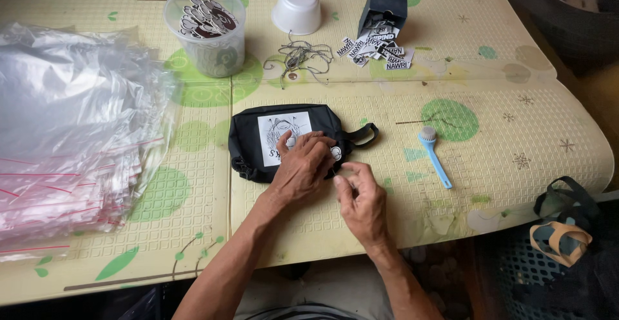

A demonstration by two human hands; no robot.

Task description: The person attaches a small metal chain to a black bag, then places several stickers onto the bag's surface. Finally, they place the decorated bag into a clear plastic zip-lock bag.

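Pouch, small, black and soft, lies mid-counter; I'd take its strap at 3 o'clock. My left hand presses flat on it; my right hand pinches something tiny, which I can't make out.
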